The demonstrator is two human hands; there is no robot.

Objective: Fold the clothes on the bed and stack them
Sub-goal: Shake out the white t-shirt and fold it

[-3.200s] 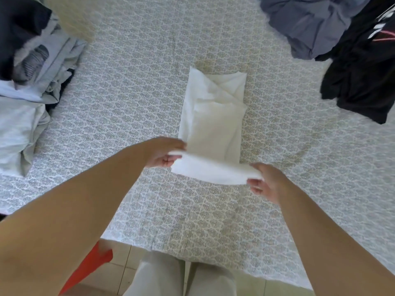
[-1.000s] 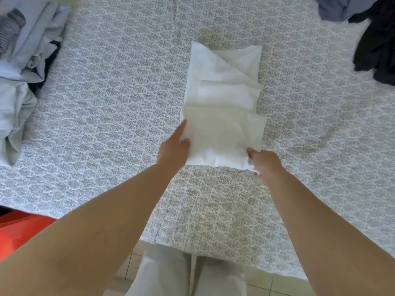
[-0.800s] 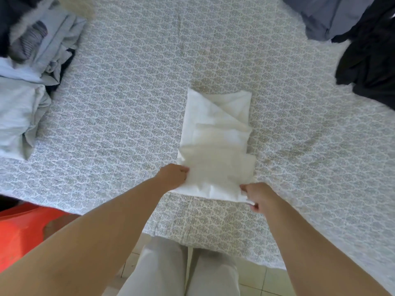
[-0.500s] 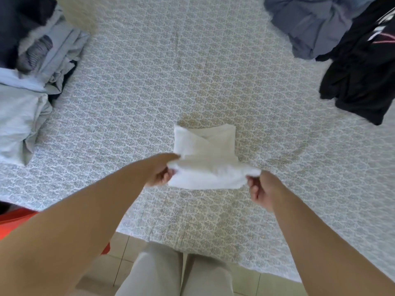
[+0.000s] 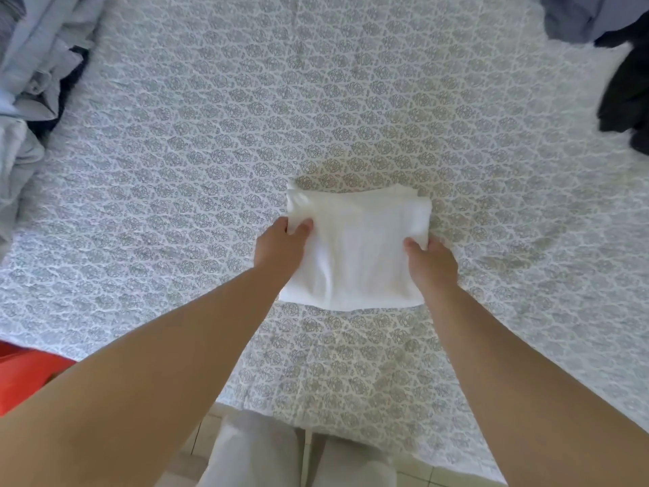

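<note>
both hands [image 5: 279, 246] [image 5: 430, 261] pinch the folded white cloth [image 5: 358, 251], grey pile [image 5: 31, 82] left, dark clothes [image 5: 625, 96] right.

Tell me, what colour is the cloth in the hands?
White: the folded cloth, seen in the head view.

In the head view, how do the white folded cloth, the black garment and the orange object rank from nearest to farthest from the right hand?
1. White folded cloth: gripped by the right hand at its right edge, mid-bed.
2. Black garment: far right, near the top corner.
3. Orange object: far left, below the bed edge, beyond the left arm.
</note>
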